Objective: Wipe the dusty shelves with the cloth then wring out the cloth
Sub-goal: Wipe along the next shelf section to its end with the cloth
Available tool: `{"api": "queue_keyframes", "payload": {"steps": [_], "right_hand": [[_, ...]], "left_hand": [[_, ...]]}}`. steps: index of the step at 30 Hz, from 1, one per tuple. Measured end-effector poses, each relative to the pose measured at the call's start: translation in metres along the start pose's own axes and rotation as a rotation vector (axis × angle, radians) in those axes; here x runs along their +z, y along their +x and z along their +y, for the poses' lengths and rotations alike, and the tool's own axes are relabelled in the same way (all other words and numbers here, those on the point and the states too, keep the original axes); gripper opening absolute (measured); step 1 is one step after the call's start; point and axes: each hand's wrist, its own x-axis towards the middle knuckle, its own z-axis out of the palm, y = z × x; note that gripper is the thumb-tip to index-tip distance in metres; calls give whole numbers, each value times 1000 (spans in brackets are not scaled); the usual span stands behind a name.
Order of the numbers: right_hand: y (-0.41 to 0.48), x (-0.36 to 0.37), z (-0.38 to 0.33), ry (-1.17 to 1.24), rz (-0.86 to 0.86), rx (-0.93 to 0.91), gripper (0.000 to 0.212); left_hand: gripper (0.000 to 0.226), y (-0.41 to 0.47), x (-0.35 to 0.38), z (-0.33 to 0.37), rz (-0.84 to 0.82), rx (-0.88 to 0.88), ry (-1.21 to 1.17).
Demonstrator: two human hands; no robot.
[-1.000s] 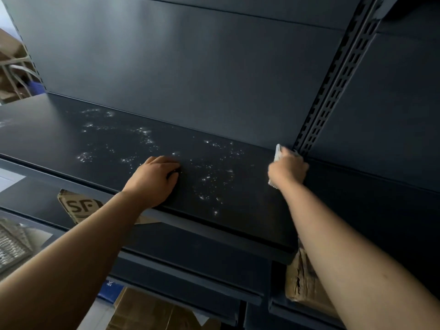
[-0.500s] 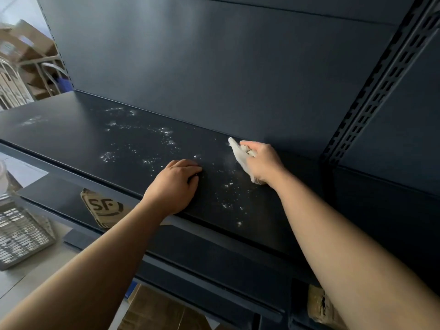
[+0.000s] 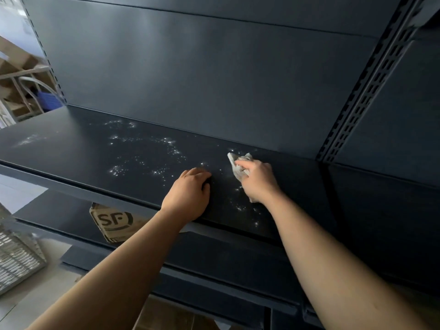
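Shelf (image 3: pixel 71 148) open leftward; left hand (image 3: pixel 188 194) beside right hand (image 3: pixel 258 179) blocks path.

The right hand (image 3: pixel 258 181) has dragged the cloth (image 3: pixel 238 164) leftward from the upright toward the left hand (image 3: pixel 188 195)

Two bare forearms, sleeveless to the frame edge, no rings or watch

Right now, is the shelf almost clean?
Not yet. The shelf right of the cloth looks dust-free. The right hand presses the cloth down mid-wipe; the left hand rests flat. Dust to the left remains, and the cloth isn't wrung.
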Motion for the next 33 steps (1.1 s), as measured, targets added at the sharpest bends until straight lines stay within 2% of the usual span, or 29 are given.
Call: {"api": "queue_keyframes", "payload": {"steps": [2,4,6,8,9,11,15,17,18,19,21,24,26,27,30,33], "right_hand": [[-7,-2,-8,227,-3,40,53],[-9,-20,2,241,151,123,56],[-13,-44,26,120,277,296,66],[-25,-56,43,-110,267,482,65],[-33,-53,44,-205,238,513,59],[-48,-34,33,-293,219,437,54],[-55,13,-23,-280,207,245,50],[-54,35,-52,-209,161,137,47],[-55,41,-63,-100,132,117,48],[-57,42,-69,34,118,121,48],[-63,30,-69,168,214,148,44],[-82,-6,-36,35,408,345,48],[-101,-19,-13,-110,396,511,53],[-107,-17,-10,-185,368,537,52],[-113,7,-27,-295,326,461,47],[-108,33,-64,-266,318,325,48]], "left_hand": [[37,-2,-7,-5,-9,25,-8],[38,-5,-17,-18,-17,75,56],[39,-9,-30,-37,-28,99,121],[39,-12,-42,-56,-34,93,163],[39,-14,-47,-65,-45,88,181],[41,-17,-55,-78,-75,85,201],[43,-21,-61,-92,-126,122,183],[44,-21,-63,-95,-144,140,176],[45,-20,-64,-96,-158,146,168],[45,-20,-65,-98,-177,154,161],[46,-20,-67,-101,-206,176,154],[47,-19,-67,-106,-217,206,141],[47,-20,-66,-108,-213,213,137],[48,-20,-65,-109,-212,214,134],[48,-20,-65,-112,-211,226,124],[49,-21,-65,-112,-221,232,127]]}}
